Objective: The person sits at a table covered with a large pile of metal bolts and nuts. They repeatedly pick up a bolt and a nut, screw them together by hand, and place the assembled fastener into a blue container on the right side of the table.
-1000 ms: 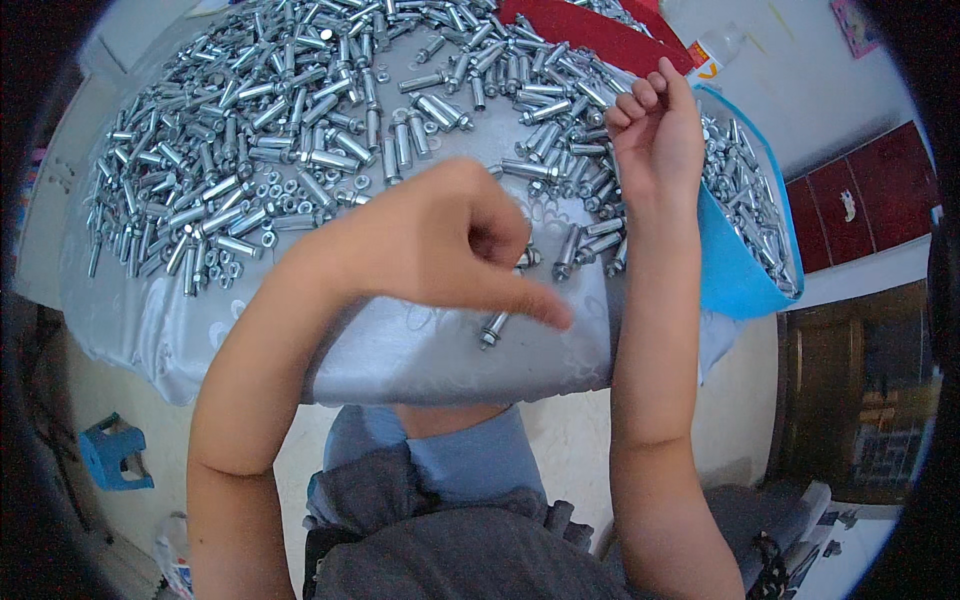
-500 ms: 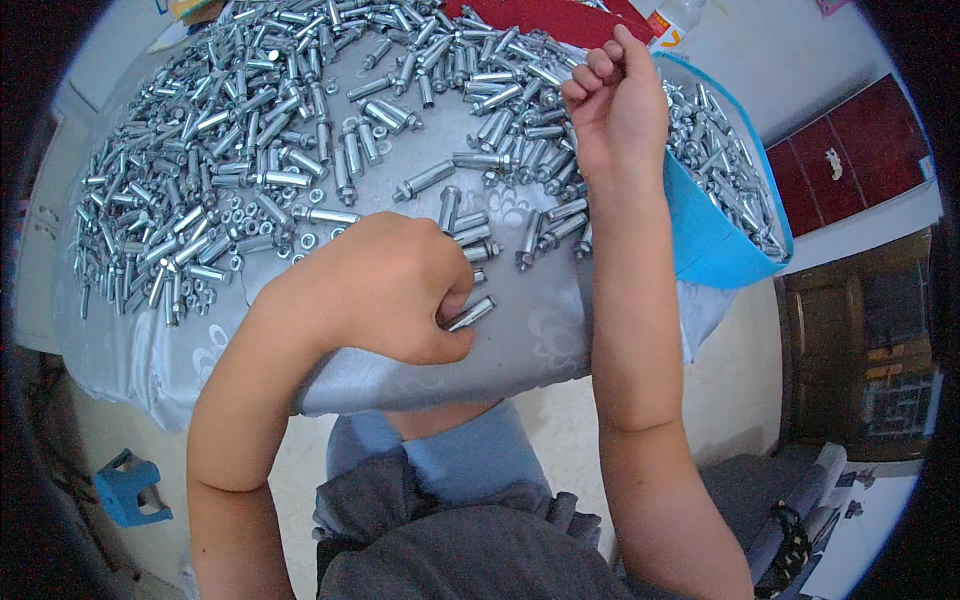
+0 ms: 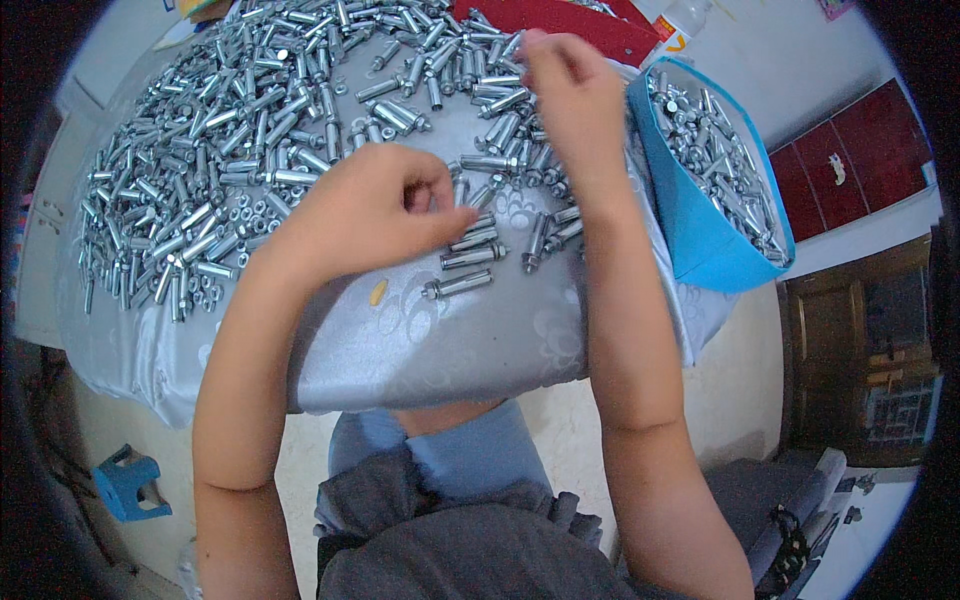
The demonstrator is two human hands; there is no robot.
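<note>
My left hand (image 3: 385, 210) hovers over the table's middle, fingers half curled and thumb held apart, with nothing visible between them. Just beyond its thumb lie several loose silver sleeve anchor bolts; the nearest anchor bolt (image 3: 458, 285) rests alone on the cloth. Farther off, my right hand (image 3: 578, 95) is bent inward above the far bolts, fingertips drawn together. Motion blur hides whatever they may hold. A large heap of anchor bolts (image 3: 250, 120) covers the left and far side, with loose nuts (image 3: 250, 213) along its near edge.
A blue fabric bin (image 3: 690, 220) full of anchor bolts stands at the right edge of the cloth-covered table (image 3: 440, 350). Behind are a red box (image 3: 590, 30) and a bottle (image 3: 683, 20). A small yellow piece (image 3: 378, 292) lies on the cloth. A blue stool (image 3: 132, 484) stands lower left.
My left hand has let go of an anchor bolt, which now lies on the cloth, and moved up and away. My right hand has swung left from beside the bin toward the far bolts.
</note>
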